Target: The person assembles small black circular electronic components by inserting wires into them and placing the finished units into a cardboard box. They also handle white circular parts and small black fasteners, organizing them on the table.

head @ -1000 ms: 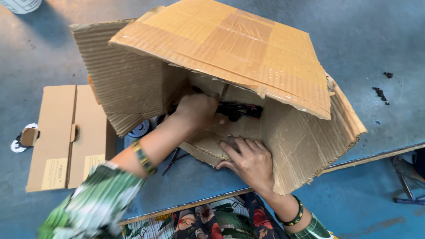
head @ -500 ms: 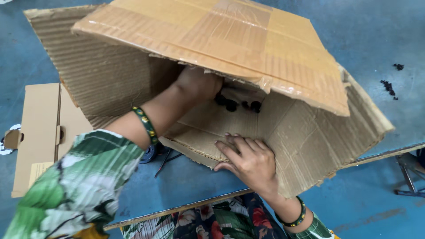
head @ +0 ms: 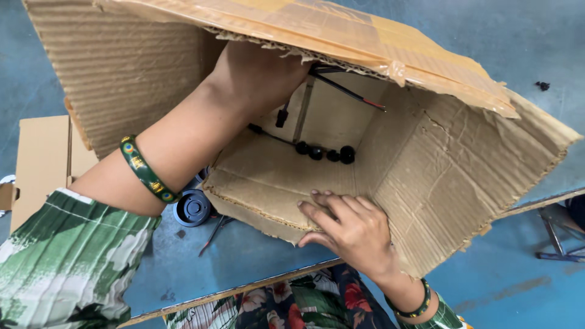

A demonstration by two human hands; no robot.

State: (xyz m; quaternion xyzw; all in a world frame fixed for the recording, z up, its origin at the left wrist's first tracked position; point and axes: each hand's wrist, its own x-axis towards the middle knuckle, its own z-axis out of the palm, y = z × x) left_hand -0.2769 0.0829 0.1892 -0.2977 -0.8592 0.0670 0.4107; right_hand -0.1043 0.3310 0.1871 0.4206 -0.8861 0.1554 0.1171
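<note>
**Large carton on its side, both hands at its mouth**

On the blue desk (head: pixel 518 36) a large corrugated carton (head: pixel 426 176) lies tipped on its side, its open mouth facing the person. Its upper flap (head: pixel 317 27) hangs over the opening, and the left hand (head: pixel 262 73) reaches in beneath it, the back of the hand against the flap's underside, which appears to prop the flap clear. Whether that grip is closed on anything cannot be told, as the fingers are hidden. Black cables (head: pixel 347 92) with a small connector (head: pixel 281 117) dangle just beside that hand. The right hand (head: pixel 350 228) lies flat, fingers spread and holding nothing, pressing the lower flap (head: pixel 268 189) down, evidently to steady the carton. Deep inside, a row of small black round parts (head: pixel 323 152) rests on the carton's lower wall. Left of the carton sit a black round cap (head: pixel 193 208) and a smaller flat box (head: pixel 42 164).
</note>
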